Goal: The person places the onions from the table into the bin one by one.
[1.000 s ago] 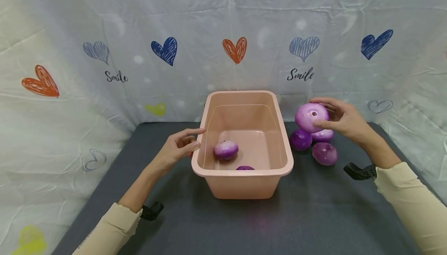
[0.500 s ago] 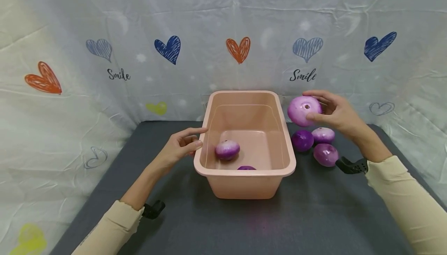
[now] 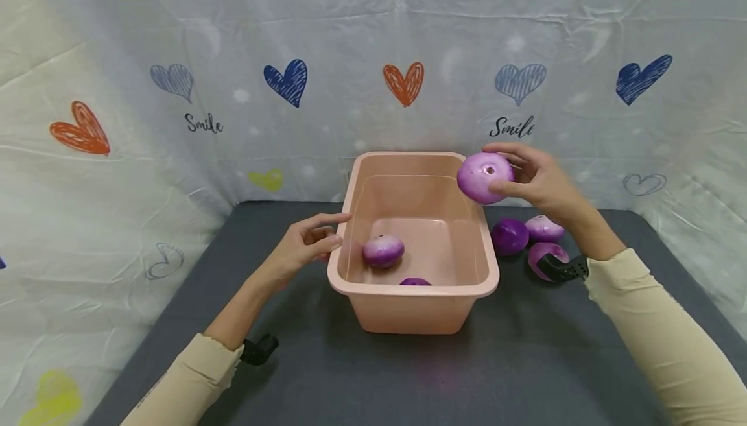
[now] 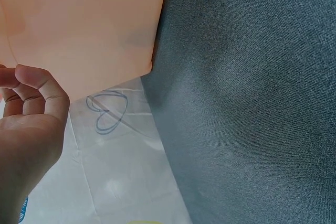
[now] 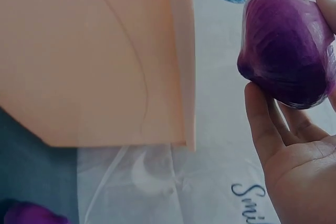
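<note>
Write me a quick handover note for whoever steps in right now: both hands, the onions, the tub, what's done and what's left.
Right hand: grips a purple onion in the air over the far right rim of the pink plastic tub.
Left hand: holds nothing, fingers loosely curled beside the tub's left wall.
Done: two onions lie in the tub, one on its floor, one against the near wall, mostly hidden.
Left: the held onion, not yet inside, and three more on the grey mat right of the tub.

Curled left hand beside bin
</note>
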Demonstrator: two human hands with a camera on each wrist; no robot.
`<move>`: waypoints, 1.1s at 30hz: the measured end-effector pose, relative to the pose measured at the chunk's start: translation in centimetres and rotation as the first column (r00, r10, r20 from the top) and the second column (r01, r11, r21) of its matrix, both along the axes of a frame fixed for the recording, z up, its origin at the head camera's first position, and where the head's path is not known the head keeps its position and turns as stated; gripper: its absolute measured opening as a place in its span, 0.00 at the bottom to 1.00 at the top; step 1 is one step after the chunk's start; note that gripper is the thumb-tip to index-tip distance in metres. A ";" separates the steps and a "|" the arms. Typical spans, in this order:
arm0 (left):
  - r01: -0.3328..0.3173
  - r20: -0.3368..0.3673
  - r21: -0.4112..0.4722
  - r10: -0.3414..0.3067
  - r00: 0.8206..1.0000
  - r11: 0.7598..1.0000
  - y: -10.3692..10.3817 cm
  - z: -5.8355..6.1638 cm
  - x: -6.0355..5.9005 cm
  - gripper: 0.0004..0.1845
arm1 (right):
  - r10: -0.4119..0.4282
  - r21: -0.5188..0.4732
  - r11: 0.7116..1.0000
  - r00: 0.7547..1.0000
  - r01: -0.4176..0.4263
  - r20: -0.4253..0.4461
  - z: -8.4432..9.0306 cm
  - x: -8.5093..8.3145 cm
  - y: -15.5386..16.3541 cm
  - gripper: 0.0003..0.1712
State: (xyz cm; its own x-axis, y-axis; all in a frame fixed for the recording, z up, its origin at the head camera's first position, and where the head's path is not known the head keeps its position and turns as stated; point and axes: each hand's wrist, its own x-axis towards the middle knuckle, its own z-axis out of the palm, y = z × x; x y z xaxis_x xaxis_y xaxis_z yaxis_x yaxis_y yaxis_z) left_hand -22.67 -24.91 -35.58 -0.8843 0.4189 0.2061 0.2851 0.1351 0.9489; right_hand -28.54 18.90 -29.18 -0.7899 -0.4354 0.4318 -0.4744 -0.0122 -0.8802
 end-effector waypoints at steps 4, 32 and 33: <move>-0.005 0.006 0.002 0.005 1.000 1.000 0.1 0.0 0.1 0.24 | 0.023 -0.009 1.000 1.000 -0.023 0.013 0.1 -0.3 -1.1 0.32; -0.022 -0.002 -0.026 0.022 1.000 0.999 0.1 0.0 0.0 0.24 | 0.042 0.068 0.997 0.999 -0.040 -0.029 -1.0 -0.9 -0.1 0.25; -0.024 -0.003 -0.028 0.024 1.000 0.999 0.1 0.0 0.0 0.24 | 0.032 0.074 0.997 0.999 -0.030 -0.030 -1.1 -0.8 0.2 0.25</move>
